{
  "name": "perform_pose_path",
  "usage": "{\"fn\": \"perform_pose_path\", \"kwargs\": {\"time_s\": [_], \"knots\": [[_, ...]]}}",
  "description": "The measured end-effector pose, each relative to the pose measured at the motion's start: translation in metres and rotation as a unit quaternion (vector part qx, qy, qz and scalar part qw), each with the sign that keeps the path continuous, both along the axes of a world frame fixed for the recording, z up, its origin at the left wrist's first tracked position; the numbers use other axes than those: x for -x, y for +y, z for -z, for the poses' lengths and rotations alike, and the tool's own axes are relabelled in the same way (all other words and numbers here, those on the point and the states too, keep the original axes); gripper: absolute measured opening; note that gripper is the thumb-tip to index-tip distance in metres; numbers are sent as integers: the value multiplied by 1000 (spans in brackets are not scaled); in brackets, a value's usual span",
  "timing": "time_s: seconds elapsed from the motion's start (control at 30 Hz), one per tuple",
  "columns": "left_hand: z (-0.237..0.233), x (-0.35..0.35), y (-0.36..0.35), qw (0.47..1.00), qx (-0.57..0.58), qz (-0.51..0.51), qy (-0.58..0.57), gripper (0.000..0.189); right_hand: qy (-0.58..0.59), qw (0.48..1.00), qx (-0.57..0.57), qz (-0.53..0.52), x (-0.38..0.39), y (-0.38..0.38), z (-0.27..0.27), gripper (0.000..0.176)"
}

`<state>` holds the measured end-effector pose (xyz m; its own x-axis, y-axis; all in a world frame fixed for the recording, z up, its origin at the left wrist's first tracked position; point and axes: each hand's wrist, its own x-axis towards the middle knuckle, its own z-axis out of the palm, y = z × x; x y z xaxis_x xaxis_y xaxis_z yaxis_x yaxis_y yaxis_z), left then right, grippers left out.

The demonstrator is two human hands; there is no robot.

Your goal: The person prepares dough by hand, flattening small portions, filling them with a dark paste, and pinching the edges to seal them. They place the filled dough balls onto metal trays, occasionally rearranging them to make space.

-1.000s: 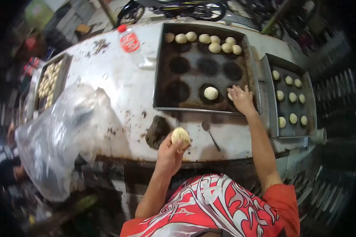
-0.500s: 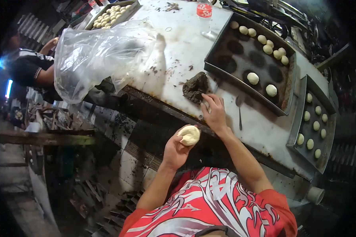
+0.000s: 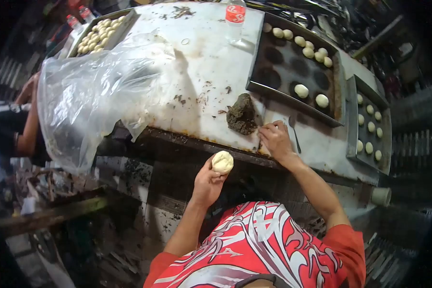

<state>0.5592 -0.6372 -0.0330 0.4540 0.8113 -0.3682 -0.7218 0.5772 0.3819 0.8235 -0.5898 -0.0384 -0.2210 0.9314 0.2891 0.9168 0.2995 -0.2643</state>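
At the far left, near nine o'clock, another person's arm (image 3: 28, 113) shows behind a big, crumpled clear plastic bag (image 3: 96, 91) that hangs over the edge of the white table (image 3: 206, 57). Behind the bag, a tray (image 3: 127, 22) packed with small dough pieces sits at the table's eleven o'clock corner. Toward the middle, the left hand (image 3: 207, 185) is held off the table below its near edge, fingers clamped around a pale dough ball (image 3: 222, 162). A dark lump of filling (image 3: 241, 114) lies on the table at about one o'clock from that ball. The right hand (image 3: 276, 140) rests on the near edge just beside the lump, which lies at about ten o'clock from its fingers, so this hand is the nearer one. Its fingers are bunched together, and I cannot tell whether they pinch anything. A spoon (image 3: 294, 132) lies just right of it, then a dark tray (image 3: 293, 105) with round dough balls, then a second tray (image 3: 351, 125).
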Motion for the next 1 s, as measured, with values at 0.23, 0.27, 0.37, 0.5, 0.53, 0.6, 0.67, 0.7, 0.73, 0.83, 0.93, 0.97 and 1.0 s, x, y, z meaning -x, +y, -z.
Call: {"fn": "perform_pose_path", "kwargs": {"time_s": [0.23, 0.27, 0.37, 0.5, 0.53, 0.6, 0.67, 0.7, 0.73, 0.83, 0.93, 0.97, 1.0], "knots": [[-12, -74, 43, 983, -81, 164, -2, 44, 668, 685, 252, 146, 0, -32, -43, 35], [-13, -91, 42, 986, -81, 143, -29, 44, 455, 872, 116, 138, 18, -37, -55, 38], [-22, -130, 42, 991, -12, 96, -87, 33, 30, 989, -58, 134, 42, -63, -70, 39], [-5, -179, 30, 996, 15, 78, 47, 27, 300, 952, 20, 56, -12, -100, -53, 33], [-3, -195, 28, 991, -23, 55, 116, 30, 365, 929, 28, 51, -36, -110, -54, 28], [-18, -223, 19, 972, -93, 79, 203, 51, 541, 819, 25, 186, -68, -115, -66, 20], [-31, -253, 2, 938, -184, 185, 229, 55, 580, 775, 19, 249, -112, -115, -69, 18], [-35, -267, -6, 888, -264, 282, 248, 60, 510, 830, 43, 221, -130, -116, -63, 15], [-38, -282, -10, 883, -260, 298, 254, 53, 435, 877, 68, 192, -143, -120, -57, 13], [-41, -323, -14, 967, -53, 174, 177, 46, 385, 886, -48, 256, -155, -143, -44, 14], [-29, -359, -19, 981, -26, 71, 177, 39, 324, 902, -136, 251, -147, -160, -18, 15], [-19, -367, -18, 984, -47, 19, 170, 35, 317, 904, -127, 258, -149, -162, -16, 15], [-4, -372, -15, 963, -127, 40, 232, 32, 319, 902, -128, 262, -157, -164, -12, 15]]}}
